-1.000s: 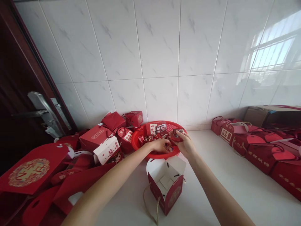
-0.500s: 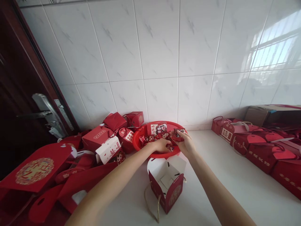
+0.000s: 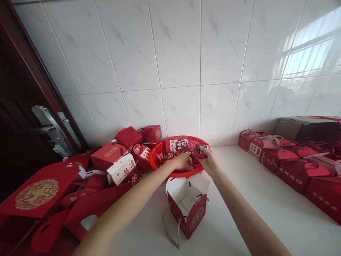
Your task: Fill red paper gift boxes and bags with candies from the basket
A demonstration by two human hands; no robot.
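A red plastic basket [image 3: 154, 167] holds small red wrapped packets [image 3: 170, 155] and a printed card [image 3: 178, 144]. My left hand [image 3: 183, 161] reaches down into it with curled fingers; whatever they pinch is hidden. Over the basket's right side, my right hand [image 3: 210, 160] is closed on small red printed packets [image 3: 201, 148]. In front of the basket stands a red gift box [image 3: 186, 209], its top flaps open and its white inside bare. A rope handle [image 3: 170, 234] hangs from the box's left side.
Red gift boxes [image 3: 109, 154] lie in a jumbled pile along the left. More red boxes [image 3: 290, 174] stand in rows on the right, before an open cardboard carton [image 3: 303, 129]. A tiled wall [image 3: 181, 106] rises behind, and a door handle [image 3: 48, 129] is at far left.
My left hand has shifted up slightly, its fingers more curled among the packets. My right hand stays over the basket with its packets. The whole view has shifted a little.
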